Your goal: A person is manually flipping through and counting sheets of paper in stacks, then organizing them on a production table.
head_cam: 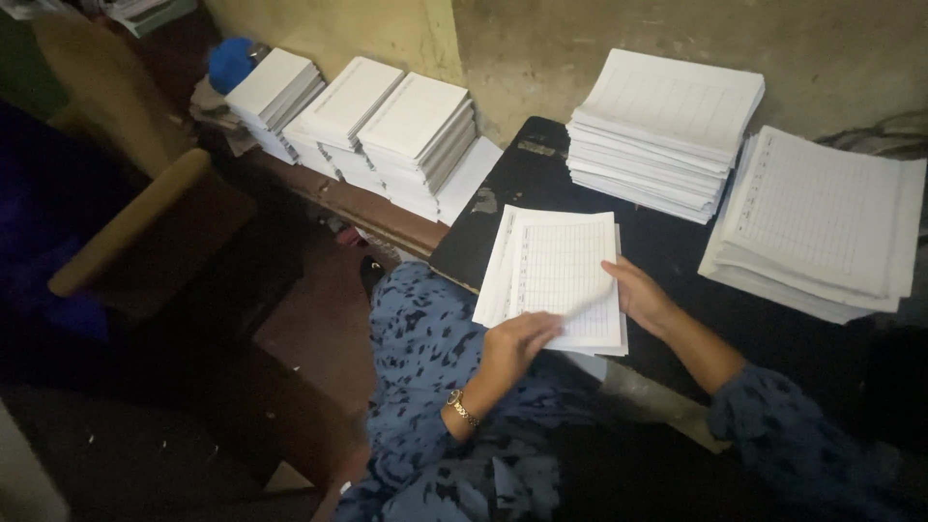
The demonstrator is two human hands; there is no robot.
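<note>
A person in a blue patterned garment sat at a dark table (541,179), both hands on a small stack of ruled sheets (561,266) lying near the table's front-left edge. The left hand (517,343) — a gold-coloured wristwatch (462,408) on its wrist — rested on the stack's near edge, fingers curled over the top sheet and closed on the paper's lower margin. The right hand (640,295) lay against the stack's right edge, its fingers flat and together, pressing on the top sheet rather than clamping it; the thumb was hidden, so whether it gripped beneath could not be told.

Farther back on the table stood a thick pile of ruled paper (667,126), with a second, wider pile (822,217) just to its right, the two nearly touching. To the left, along a lower reddish-brown ledge (372,208) against a stained wall (580,43), three more stacks of white pages (362,121) sat side by side. A blue object (230,60) lay at the far end of that row — what it was could not be made out. A wooden chair arm (130,222) stood at the left, well apart from the table.
</note>
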